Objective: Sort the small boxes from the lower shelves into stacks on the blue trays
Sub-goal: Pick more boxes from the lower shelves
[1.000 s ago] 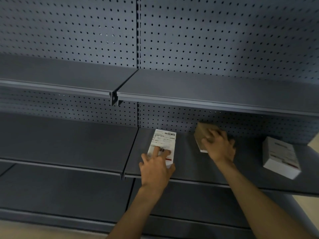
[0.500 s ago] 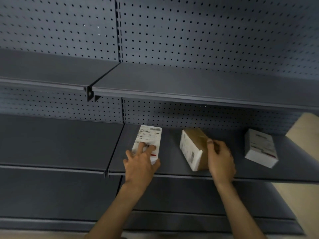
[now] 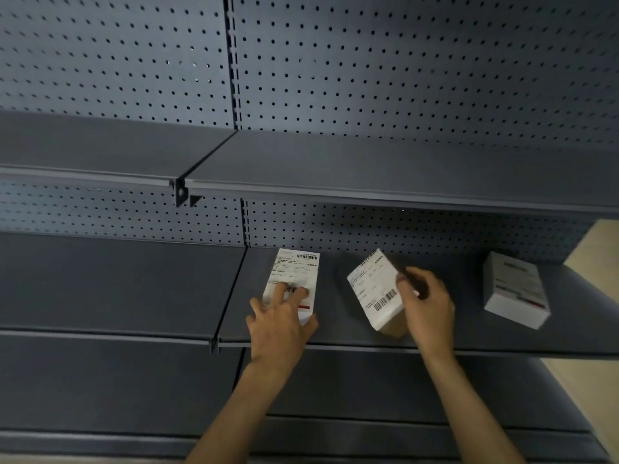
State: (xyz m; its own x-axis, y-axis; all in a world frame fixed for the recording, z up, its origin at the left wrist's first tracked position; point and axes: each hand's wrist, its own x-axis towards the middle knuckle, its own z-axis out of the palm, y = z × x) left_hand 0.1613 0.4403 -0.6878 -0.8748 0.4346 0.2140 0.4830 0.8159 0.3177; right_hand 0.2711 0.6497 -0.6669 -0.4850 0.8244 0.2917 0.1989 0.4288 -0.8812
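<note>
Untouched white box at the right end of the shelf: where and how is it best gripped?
Pinch the white box across its two long side walls, coming in from the front of the shelf. It lies flat, label up, with bare shelf along both long sides. The upper shelf probably hinders a straight-down reach.

Grey perforated back panel [image 3: 402, 61] above an upper shelf [image 3: 368, 162]; beige floor [image 3: 603, 249] at right.

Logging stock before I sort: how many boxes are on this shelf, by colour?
White: 2, the labelled box under the left hand and the far-right box.
Brown: 1, the cardboard box in the right hand.
Total: 3 boxes.
</note>
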